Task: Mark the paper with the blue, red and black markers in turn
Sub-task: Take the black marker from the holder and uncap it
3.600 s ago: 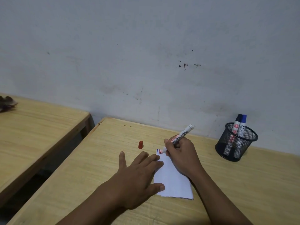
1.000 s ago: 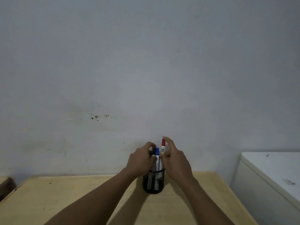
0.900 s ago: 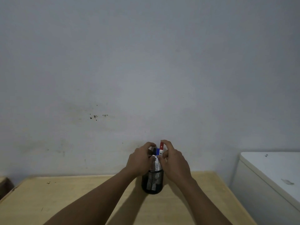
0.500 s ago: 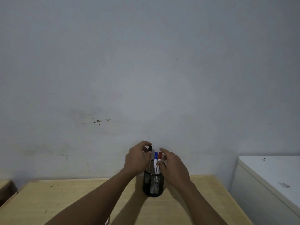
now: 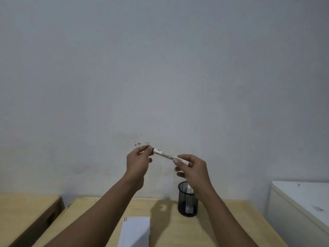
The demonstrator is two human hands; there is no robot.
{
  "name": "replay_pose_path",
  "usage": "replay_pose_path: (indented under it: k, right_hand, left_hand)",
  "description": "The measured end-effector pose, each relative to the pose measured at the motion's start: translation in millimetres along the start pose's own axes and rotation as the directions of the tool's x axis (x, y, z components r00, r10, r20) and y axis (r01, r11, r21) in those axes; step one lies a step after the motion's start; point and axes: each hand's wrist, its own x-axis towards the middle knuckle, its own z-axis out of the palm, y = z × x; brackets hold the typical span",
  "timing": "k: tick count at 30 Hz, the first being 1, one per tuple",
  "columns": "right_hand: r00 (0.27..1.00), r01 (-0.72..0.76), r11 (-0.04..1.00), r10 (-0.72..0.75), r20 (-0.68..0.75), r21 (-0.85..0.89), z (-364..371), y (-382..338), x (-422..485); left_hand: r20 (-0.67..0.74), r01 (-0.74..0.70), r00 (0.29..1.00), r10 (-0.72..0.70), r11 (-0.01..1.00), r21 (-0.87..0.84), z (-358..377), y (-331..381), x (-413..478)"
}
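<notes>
I hold the black marker (image 5: pixel 168 155) in the air in front of the wall, lying almost level. My left hand (image 5: pixel 138 164) pinches its black cap end. My right hand (image 5: pixel 193 169) grips the other end of the white barrel. Below, the white paper (image 5: pixel 136 231) lies on the wooden table (image 5: pixel 170 227), with short blue and red marks at its far left corner. The black mesh pen cup (image 5: pixel 187 202) stands behind the paper to the right, partly hidden by my right forearm, with a white marker barrel showing inside.
A second wooden table (image 5: pixel 23 211) stands to the left across a dark gap. A white cabinet top (image 5: pixel 302 198) sits at the right. The grey wall fills the upper view.
The red marker went back into the cup. My left hand lifted the black marker out, and both hands now hold it raised above the table. The view has shifted and the paper shows again.
</notes>
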Motion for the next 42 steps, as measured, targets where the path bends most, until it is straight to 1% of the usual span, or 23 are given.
replay_pose_path:
  k: [2, 3, 4, 5, 7, 10, 15, 17, 20, 22, 23, 25, 26, 27, 28, 29, 30, 32, 34, 35, 39, 42]
  right_hand:
    - [0.996, -0.084, 0.949, 0.088, 0.001, 0.303, 17, -12, -14]
    - [0.992, -0.12, 0.912, 0.12, 0.025, 0.393, 27, -16, -20]
    - [0.988, -0.151, 0.885, 0.142, 0.055, 0.441, 37, -19, -27]
    - [0.985, -0.173, 0.874, 0.152, 0.083, 0.453, 48, -22, -33]
    - [0.981, -0.189, 0.879, 0.151, 0.119, 0.437, 66, -24, -44]
    - [0.982, -0.18, 0.874, 0.136, 0.128, 0.452, 84, -26, -57]
    - [0.984, -0.164, 0.871, 0.11, 0.14, 0.463, 103, -26, -70]
    - [0.985, -0.14, 0.902, 0.085, 0.151, 0.408, 107, -27, -73]
    - [0.984, -0.058, 0.965, 0.012, 0.18, 0.257, 110, -26, -77]
    - [0.979, -0.021, 0.982, -0.018, 0.203, 0.19, 108, -23, -78]
    - [0.979, -0.017, 0.985, -0.019, 0.203, 0.174, 107, -21, -78]
    - [0.982, -0.028, 0.986, -0.004, 0.19, 0.163, 104, -13, -79]
    - [0.983, -0.042, 0.985, 0.011, 0.185, 0.165, 102, -7, -79]
    - [0.983, -0.061, 0.985, 0.031, 0.179, 0.164, 100, -1, -80]
    - [0.983, -0.079, 0.984, 0.051, 0.175, 0.159, 99, 6, -81]
    - [0.983, -0.093, 0.984, 0.067, 0.173, 0.151, 97, 14, -82]
    - [0.982, -0.105, 0.984, 0.079, 0.173, 0.142, 95, 21, -82]
    - [0.981, -0.121, 0.985, 0.1, 0.165, 0.126, 93, 34, -82]
    - [0.98, -0.141, 0.983, 0.12, 0.161, 0.121, 91, 44, -82]
    - [0.978, -0.152, 0.98, 0.131, 0.16, 0.125, 91, 49, -83]
    - [0.976, -0.173, 0.977, 0.153, 0.156, 0.124, 89, 63, -79]
    - [0.973, -0.184, 0.979, 0.17, 0.153, 0.085, 89, 72, -75]
  left_hand:
    - [0.018, 0.07, 0.997, -0.07, 0.998, 0.004, -17, 4, -15]
    - [0.041, 0.102, 0.994, -0.103, 0.995, 0.013, -23, 5, -22]
    - [0.068, 0.13, 0.989, -0.131, 0.991, 0.016, -29, 6, -30]
    - [0.09, 0.152, 0.984, -0.152, 0.988, 0.011, -34, 5, -36]
    - [0.091, 0.197, 0.977, -0.193, 0.98, -0.036, -45, 5, -46]
    - [0.051, 0.28, 0.96, -0.276, 0.949, -0.147, -61, 6, -51]
    - [-0.01, 0.284, 0.958, -0.288, 0.949, -0.14, -81, 13, -53]
    - [-0.031, 0.281, 0.957, -0.287, 0.95, -0.139, -89, 14, -51]
    - [-0.046, 0.274, 0.958, -0.284, 0.949, -0.154, -96, 11, -47]
    - [-0.094, 0.229, 0.965, -0.244, 0.961, -0.153, -106, 6, -39]
    - [-0.124, 0.182, 0.973, -0.197, 0.976, -0.124, -113, 1, -34]
    - [-0.171, 0.081, 0.982, -0.082, 0.997, -0.015, -130, -15, -25]
    - [-0.179, 0.039, 0.984, -0.023, 0.995, 0.086, -139, -27, -21]
    - [-0.185, 0.01, 0.982, 0.033, 0.974, 0.227, -149, -41, -17]
    - [-0.184, -0.003, 0.98, 0.081, 0.922, 0.387, -158, -55, -14]
    - [-0.176, -0.004, 0.978, 0.116, 0.845, 0.535, -165, -67, -12]
    - [-0.159, -0.005, 0.977, 0.142, 0.761, 0.649, -172, -79, -10]
    - [-0.1, -0.018, 0.982, 0.162, 0.601, 0.799, -184, -101, -8]
    - [-0.042, -0.034, 0.988, 0.151, 0.469, 0.882, -193, -118, -7]
    - [-0.023, -0.043, 0.989, 0.145, 0.433, 0.9, -195, -125, -8]
    - [0.001, -0.039, 0.995, 0.102, 0.371, 0.928, -196, -143, -6]
    - [0.013, -0.039, 0.997, 0.074, 0.359, 0.932, -196, -145, -4]
